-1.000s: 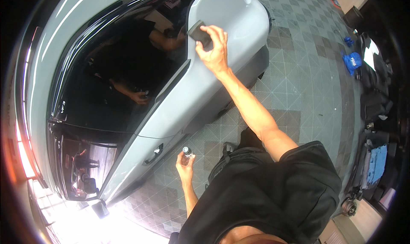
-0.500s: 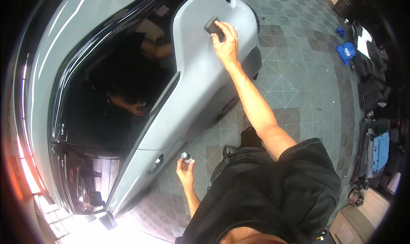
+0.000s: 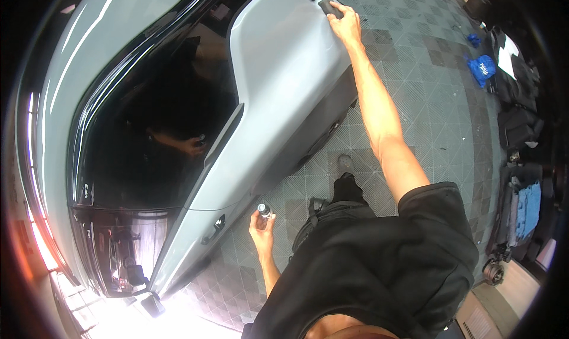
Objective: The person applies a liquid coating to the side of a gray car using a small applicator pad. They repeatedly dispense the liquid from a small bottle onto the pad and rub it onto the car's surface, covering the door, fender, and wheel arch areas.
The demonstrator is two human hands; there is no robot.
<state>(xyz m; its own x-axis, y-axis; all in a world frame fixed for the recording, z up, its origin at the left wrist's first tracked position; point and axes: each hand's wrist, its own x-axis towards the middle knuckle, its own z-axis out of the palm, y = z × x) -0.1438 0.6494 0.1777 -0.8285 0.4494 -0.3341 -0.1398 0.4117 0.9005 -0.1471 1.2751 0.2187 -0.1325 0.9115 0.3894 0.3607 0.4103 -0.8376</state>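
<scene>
Stretched far ahead, my right hand [image 3: 347, 26] grips a dark block-shaped applicator [image 3: 329, 8] against the car's grey rear panel [image 3: 278, 37], at its upper outer edge. My fingers wrap over the block, and its underside is hidden. Nearer my body, my left hand [image 3: 261, 238] holds a small clear bottle [image 3: 264, 210] by its sides, cap end upward. The bottle is beside the car door, apart from the paint. The car's dark side window [image 3: 160, 125] mirrors part of an arm and hand.
Grey patterned tiles [image 3: 421, 125] cover the floor right of the car. A door handle [image 3: 219, 223] and a side mirror [image 3: 153, 305] stick out at lower left. Blue cloths [image 3: 527, 210], a blue bag-like item [image 3: 481, 70] and dark gear lie along the right side.
My right hand has slid the applicator forward and to the right, from the middle of the panel to its outer edge. The left hand with the bottle has shifted slightly right.
</scene>
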